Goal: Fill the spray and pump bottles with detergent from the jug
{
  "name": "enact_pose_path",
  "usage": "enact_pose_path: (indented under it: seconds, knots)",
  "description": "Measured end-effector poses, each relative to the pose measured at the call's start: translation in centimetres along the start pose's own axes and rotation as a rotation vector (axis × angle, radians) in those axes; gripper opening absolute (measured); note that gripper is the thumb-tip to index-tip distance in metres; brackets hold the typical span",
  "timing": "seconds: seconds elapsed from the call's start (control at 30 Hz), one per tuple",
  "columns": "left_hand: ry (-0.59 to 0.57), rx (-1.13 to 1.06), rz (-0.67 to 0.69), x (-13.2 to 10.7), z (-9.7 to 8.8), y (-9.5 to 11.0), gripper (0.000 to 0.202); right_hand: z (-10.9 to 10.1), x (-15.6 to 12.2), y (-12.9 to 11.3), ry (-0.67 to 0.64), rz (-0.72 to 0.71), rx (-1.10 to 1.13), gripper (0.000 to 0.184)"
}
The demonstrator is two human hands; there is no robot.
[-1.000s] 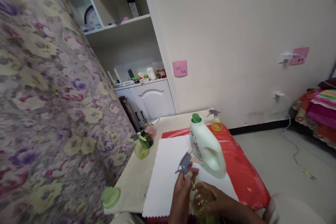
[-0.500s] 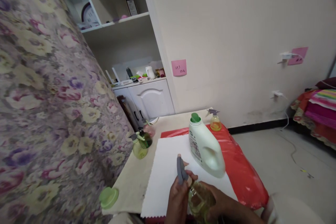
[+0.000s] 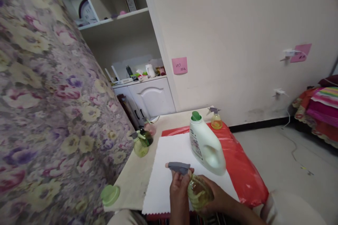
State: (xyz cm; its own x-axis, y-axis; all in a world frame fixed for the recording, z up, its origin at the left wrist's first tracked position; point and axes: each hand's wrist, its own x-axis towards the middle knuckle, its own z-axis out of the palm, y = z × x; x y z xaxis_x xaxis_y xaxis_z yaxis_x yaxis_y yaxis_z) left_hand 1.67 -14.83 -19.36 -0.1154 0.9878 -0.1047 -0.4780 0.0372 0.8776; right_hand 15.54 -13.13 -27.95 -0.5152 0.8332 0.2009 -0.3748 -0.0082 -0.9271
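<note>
My right hand (image 3: 212, 195) is wrapped round the yellow-green clear body of a spray bottle (image 3: 198, 193), low over the front edge of the white sheet. At the bottle's neck, my left hand (image 3: 181, 186) grips the collar of its grey trigger spray head (image 3: 178, 167), whose nozzle points left. Whether the head is screwed on tight I cannot tell. Just beyond stands a large pale-green detergent jug (image 3: 207, 144), uncapped, with a green spout in its mouth. A light-green cap (image 3: 110, 195) lies at the table's front left corner.
Along the table's left side stand a yellow-green spray bottle (image 3: 140, 146), a dark green bottle (image 3: 147, 136) and a pink one (image 3: 150, 127). Another spray bottle with orange liquid (image 3: 216, 122) is at the back right. A white sheet (image 3: 161, 179) covers part of the red plastic (image 3: 245, 168).
The grey spray head has turned from pointing away from me to pointing left. Both hands keep hold of the bottle, and the view has shifted slightly.
</note>
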Motion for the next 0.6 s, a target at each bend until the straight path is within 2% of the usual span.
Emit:
enact_pose_path:
  seconds: [0.1,0.23,0.3,0.37,0.5,0.6]
  knots:
    - [0.07,0.042,0.003,-0.1,0.4,-0.5,0.047,0.1,0.0,0.1,0.012,0.002,-0.006,0.083]
    - [-0.026,0.199,0.093,-0.9,0.4,0.0,0.041,0.5,-0.3,-1.4,-0.104,0.029,0.139,0.08]
    - [-0.094,0.205,0.099,-1.2,0.3,0.4,0.04,0.7,-0.3,-2.0,-0.134,0.046,0.187,0.079]
    - [-0.109,0.186,0.086,-1.0,0.2,0.6,0.04,0.7,-0.3,-2.0,-0.127,0.06,0.174,0.078]
    - [0.022,0.208,0.237,0.3,0.2,0.8,0.031,0.3,-0.2,-0.9,-0.026,0.054,0.033,0.079]
    - [0.061,0.219,0.327,1.3,0.2,1.4,0.029,0.0,-0.1,0.0,0.012,0.03,-0.014,0.083]
